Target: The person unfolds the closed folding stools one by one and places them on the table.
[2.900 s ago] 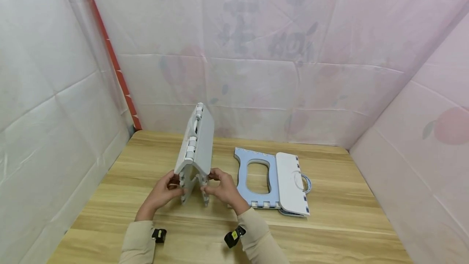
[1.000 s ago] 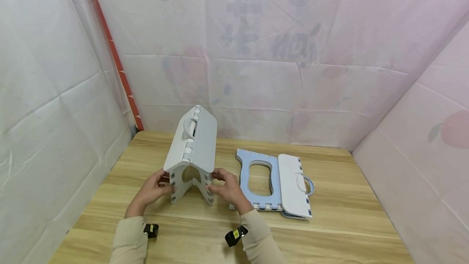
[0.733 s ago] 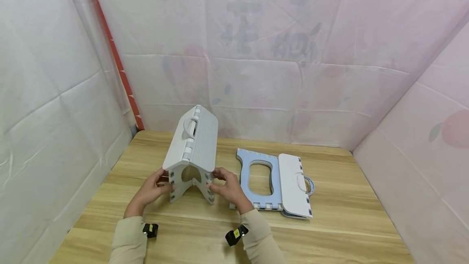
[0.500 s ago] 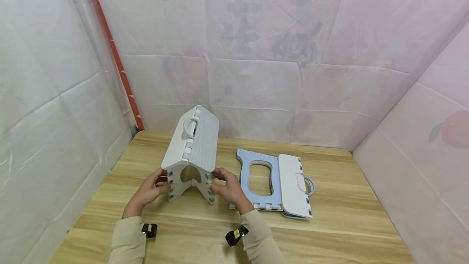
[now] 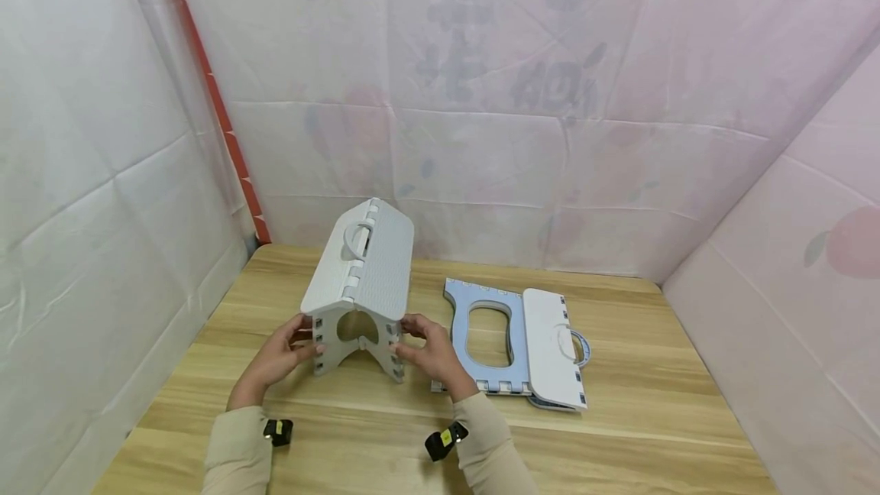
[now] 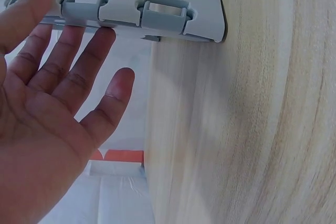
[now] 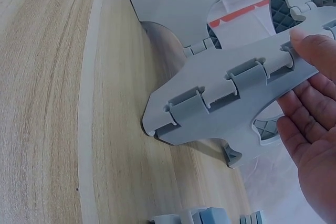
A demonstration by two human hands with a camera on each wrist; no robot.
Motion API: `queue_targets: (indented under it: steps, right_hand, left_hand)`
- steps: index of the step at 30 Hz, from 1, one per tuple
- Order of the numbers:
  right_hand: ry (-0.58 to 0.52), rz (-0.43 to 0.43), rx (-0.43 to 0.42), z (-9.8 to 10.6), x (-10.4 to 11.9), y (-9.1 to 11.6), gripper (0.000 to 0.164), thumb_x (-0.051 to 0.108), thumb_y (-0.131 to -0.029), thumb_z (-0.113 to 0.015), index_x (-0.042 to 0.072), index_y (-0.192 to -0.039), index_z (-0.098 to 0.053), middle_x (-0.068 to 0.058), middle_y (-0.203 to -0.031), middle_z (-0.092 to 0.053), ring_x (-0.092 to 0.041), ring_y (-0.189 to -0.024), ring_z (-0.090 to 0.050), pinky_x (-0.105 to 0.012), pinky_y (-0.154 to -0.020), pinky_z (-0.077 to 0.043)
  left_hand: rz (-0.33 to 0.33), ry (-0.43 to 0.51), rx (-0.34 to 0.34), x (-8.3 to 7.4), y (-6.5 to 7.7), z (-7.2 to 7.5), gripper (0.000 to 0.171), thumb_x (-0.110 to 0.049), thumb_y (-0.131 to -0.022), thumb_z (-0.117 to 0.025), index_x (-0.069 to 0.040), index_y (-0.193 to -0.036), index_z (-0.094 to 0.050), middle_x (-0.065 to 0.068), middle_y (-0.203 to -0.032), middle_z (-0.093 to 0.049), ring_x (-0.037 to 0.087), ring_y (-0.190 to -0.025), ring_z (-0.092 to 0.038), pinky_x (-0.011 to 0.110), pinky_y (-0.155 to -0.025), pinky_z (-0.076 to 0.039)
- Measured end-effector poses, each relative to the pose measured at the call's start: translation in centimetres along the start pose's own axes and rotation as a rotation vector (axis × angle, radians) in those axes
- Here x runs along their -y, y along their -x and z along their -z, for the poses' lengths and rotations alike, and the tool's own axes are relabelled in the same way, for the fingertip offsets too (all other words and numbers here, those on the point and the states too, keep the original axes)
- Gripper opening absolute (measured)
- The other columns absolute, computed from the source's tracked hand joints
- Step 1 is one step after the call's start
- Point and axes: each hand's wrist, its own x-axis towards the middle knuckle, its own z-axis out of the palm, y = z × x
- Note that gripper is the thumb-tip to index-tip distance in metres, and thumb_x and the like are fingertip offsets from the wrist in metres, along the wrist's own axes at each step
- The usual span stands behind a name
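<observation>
A grey-white folding stool (image 5: 388, 266) stands half unfolded on the left part of the table, its two seat halves sloping down from a central hinge like a roof. A carry handle (image 5: 355, 241) sticks up at that hinge. My left hand (image 5: 278, 354) holds the left leg panel (image 6: 121, 11) by its hinged edge, thumb on one face and fingertips against the other. Opposite it, my right hand (image 5: 433, 354) grips the right leg panel (image 7: 220, 98), with the thumb on the near face and the fingers behind. The stool's feet appear to touch the table.
A second folding stool, blue and white (image 5: 553, 350), lies folded flat on the wooden table (image 5: 639, 403) to the right of my right hand. White sheeting (image 5: 481, 159) encloses the back and sides. Both wrists wear black straps (image 5: 278, 431).
The stool's leg panels and seat halves have spread from nearly folded to wider apart. My left hand has moved left with its panel; my right shifted slightly right. The blue-and-white stool stayed put.
</observation>
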Motion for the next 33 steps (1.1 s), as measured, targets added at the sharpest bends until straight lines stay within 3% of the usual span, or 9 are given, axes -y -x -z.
queue_targets:
  steps: [6, 13, 17, 22, 29, 33]
  right_hand:
    - [0.034, 0.018, 0.0, 0.1, 0.2, 0.0, 0.045, 0.015, -0.083, -0.071, -0.002, -0.122, -0.055, -0.012, -0.114, -0.061, -0.026, -0.107, -0.056, -0.037, -0.091, -0.044]
    - [0.009, 0.039, 0.012, 0.8, 3.5, 0.5, 0.041, 0.004, -0.083, -0.068, -0.011, -0.119, -0.053, -0.023, -0.112, -0.059, -0.039, -0.106, -0.054, -0.046, -0.091, -0.042]
    - [0.015, 0.02, 0.017, 1.0, 4.0, 0.6, 0.041, 0.005, -0.084, -0.067, -0.01, -0.12, -0.052, -0.022, -0.113, -0.059, -0.038, -0.107, -0.054, -0.046, -0.093, -0.041]
    - [0.011, 0.051, 0.004, 0.9, 3.2, 0.3, 0.04, 0.002, -0.083, -0.068, -0.012, -0.118, -0.052, -0.024, -0.111, -0.059, -0.04, -0.105, -0.054, -0.047, -0.091, -0.042]
    - [0.078, 0.077, -0.049, -0.2, 0.1, 0.0, 0.043, 0.012, -0.084, -0.07, -0.004, -0.12, -0.054, -0.015, -0.112, -0.061, -0.029, -0.103, -0.058, -0.041, -0.088, -0.045]
    - [0.09, 0.107, -0.057, -0.2, -0.1, 0.2, 0.042, 0.016, -0.085, -0.069, -0.002, -0.12, -0.055, -0.014, -0.112, -0.061, -0.028, -0.103, -0.057, -0.043, -0.087, -0.045]
  left_hand:
    - [-0.002, -0.003, -0.013, 0.1, 0.0, 0.1, 0.044, -0.011, -0.084, -0.069, -0.001, -0.123, -0.049, 0.019, -0.118, -0.052, 0.039, -0.109, -0.05, 0.044, -0.084, -0.046]
    - [-0.013, -0.007, -0.023, 0.7, -0.2, 0.2, 0.046, -0.011, -0.085, -0.068, 0.0, -0.124, -0.049, 0.021, -0.119, -0.052, 0.04, -0.111, -0.049, 0.045, -0.085, -0.046]
    - [-0.023, 0.001, -0.019, 0.7, -0.2, 0.1, 0.047, -0.01, -0.085, -0.068, 0.0, -0.126, -0.048, 0.022, -0.12, -0.051, 0.041, -0.111, -0.049, 0.045, -0.085, -0.046]
    - [-0.024, 0.006, -0.022, 0.6, -0.4, 0.1, 0.049, -0.009, -0.085, -0.068, 0.0, -0.127, -0.047, 0.022, -0.121, -0.051, 0.042, -0.111, -0.048, 0.044, -0.086, -0.046]
    - [0.003, 0.056, -0.024, 0.7, -0.2, -0.1, 0.051, -0.009, -0.083, -0.07, 0.003, -0.127, -0.047, 0.023, -0.12, -0.051, 0.04, -0.109, -0.05, 0.034, -0.083, -0.048]
    - [-0.004, 0.065, -0.042, 0.5, -0.1, -0.3, 0.049, -0.007, -0.082, -0.07, 0.003, -0.125, -0.049, 0.023, -0.119, -0.052, 0.039, -0.108, -0.051, 0.037, -0.083, -0.048]
